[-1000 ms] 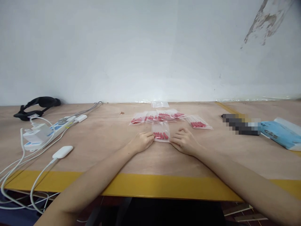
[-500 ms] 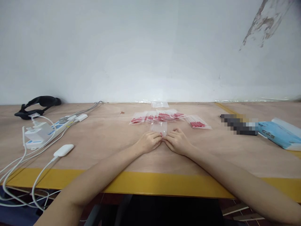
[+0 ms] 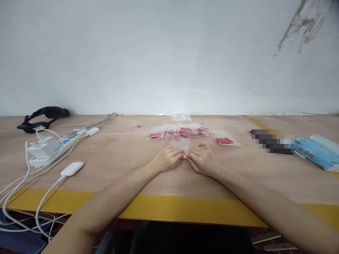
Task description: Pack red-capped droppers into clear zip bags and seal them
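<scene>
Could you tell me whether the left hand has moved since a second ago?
Yes. The left hand has slid right along the small bag, judged against the row of bags behind.

Bright, even, soft overhead light, faint shadows, wide-angle bowing at edges, slight softness, pixelated patch right of hands point(image 3: 185, 160)

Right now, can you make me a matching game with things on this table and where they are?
Things:
1. small clear plastic bag with red pieces
2. white power strip
3. blue packet
4. black strap

Places:
A. far left, by the wall
B. right edge
C. pinched between both hands
D. left, among white cables

Pairs: 1-C, 2-D, 3-B, 4-A
</scene>
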`<state>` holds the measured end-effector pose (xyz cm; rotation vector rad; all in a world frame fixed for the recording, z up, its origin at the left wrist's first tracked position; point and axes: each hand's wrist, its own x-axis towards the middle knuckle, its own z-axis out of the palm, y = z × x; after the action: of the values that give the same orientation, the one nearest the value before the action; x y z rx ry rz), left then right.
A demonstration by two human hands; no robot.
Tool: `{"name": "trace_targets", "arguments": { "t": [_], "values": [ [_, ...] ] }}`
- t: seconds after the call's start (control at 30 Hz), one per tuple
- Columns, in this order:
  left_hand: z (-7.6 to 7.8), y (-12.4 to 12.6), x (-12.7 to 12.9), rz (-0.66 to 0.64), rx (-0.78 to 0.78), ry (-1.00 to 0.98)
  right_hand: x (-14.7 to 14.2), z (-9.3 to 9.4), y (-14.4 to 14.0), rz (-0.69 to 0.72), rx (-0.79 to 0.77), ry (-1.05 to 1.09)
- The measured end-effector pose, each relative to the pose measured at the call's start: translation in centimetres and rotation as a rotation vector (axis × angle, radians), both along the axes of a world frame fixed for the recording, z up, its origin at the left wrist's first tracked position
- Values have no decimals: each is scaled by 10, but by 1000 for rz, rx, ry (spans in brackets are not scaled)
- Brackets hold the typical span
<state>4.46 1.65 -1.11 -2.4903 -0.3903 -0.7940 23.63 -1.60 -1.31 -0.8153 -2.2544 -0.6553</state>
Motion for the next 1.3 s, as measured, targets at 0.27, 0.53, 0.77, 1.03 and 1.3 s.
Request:
{"name": "trace_targets", "arguments": {
  "t": [0.27, 0.53, 0.77, 1.03, 1.3],
  "values": [
    [6, -1, -22, 38, 74, -55, 23, -1, 3, -8, 11, 35],
    [1, 0, -31, 119, 56, -31, 38, -4, 6, -14, 2, 14],
    [-1, -2, -26, 79, 11, -26, 29, 0, 5, -35, -79, -47],
    [4, 4, -34, 108, -289, -220, 15, -2, 4, -165, -194, 1],
    [-5, 62, -86, 668, -521, -308, 81, 25, 25, -119, -456, 937]
  ]
}}
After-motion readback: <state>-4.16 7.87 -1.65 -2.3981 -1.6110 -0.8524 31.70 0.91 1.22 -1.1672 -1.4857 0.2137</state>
